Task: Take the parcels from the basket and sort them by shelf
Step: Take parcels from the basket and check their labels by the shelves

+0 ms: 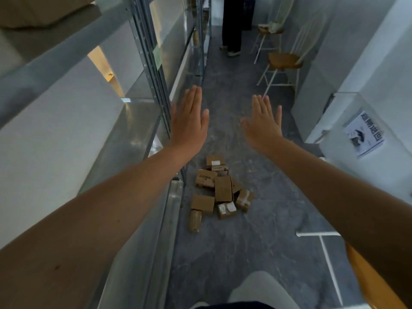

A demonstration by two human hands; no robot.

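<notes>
Several brown cardboard parcels (219,188) lie in a loose pile on the grey floor, close to the foot of the metal shelf unit (142,121) on the left. No basket is in view. My left hand (189,121) is stretched out flat, palm down, high above the pile and beside the shelf's upright post. My right hand (264,123) is stretched out the same way to the right of it. Both hands hold nothing, and their fingers are straight and close together. A brown parcel (42,10) rests on the top shelf at the upper left.
A person in dark trousers (231,25) stands at the far end of the aisle. Two wooden-seated white chairs (283,61) stand on the right beyond my hands. White cabinets (356,108) line the right wall. Another chair's seat (365,284) is at the lower right.
</notes>
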